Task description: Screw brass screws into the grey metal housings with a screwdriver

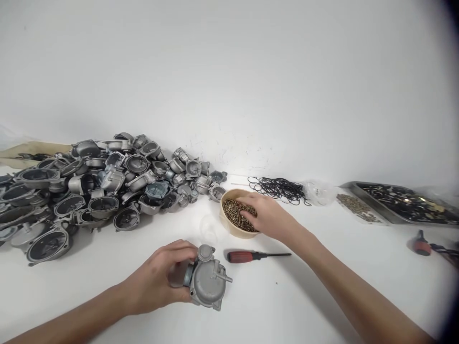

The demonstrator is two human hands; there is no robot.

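My left hand (161, 279) is wrapped round a grey cast-metal housing (208, 282) that rests on the white table near the front. My right hand (267, 215) reaches into a tan bowl (229, 227) full of small brass screws (233, 210), with its fingertips curled down among them. Whether those fingers pinch a screw is hidden. A red-handled screwdriver (251, 256) lies on the table between the two hands, its tip pointing right.
A large heap of grey metal housings (100, 191) covers the left of the table. Black rubber rings (279, 188) lie behind the bowl. At the right are a metal tray of dark parts (405, 203), loose screws (358, 208) and a second red-handled tool (423, 246).
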